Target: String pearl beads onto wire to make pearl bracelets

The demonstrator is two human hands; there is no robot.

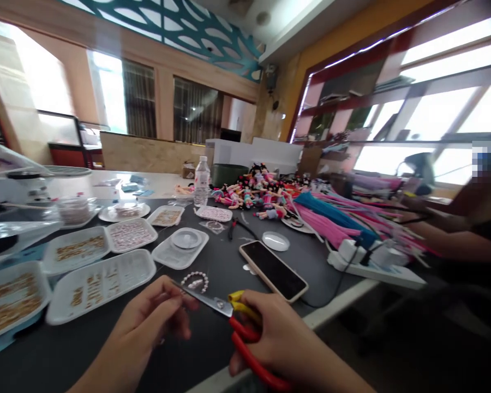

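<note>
My right hand [274,333] grips a pair of scissors [219,305] with red and yellow handles, the blades pointing left. The blade tips reach the fingers of my left hand [155,316], which are closed in a pinch; what they hold is too small or hidden to make out. Just behind the blades a beaded bracelet [207,281] of pale round beads lies on the dark table. To the right of it rests a smartphone [274,270] with a dark screen and a light case.
White trays [141,267] with gold-coloured pieces and pink beads fill the left side. A water bottle [202,183], a heap of small dolls [249,191] and pliers [232,229] are farther back. At right are a power strip [388,273], pink and blue bundles [323,218] and another person's arm [445,234].
</note>
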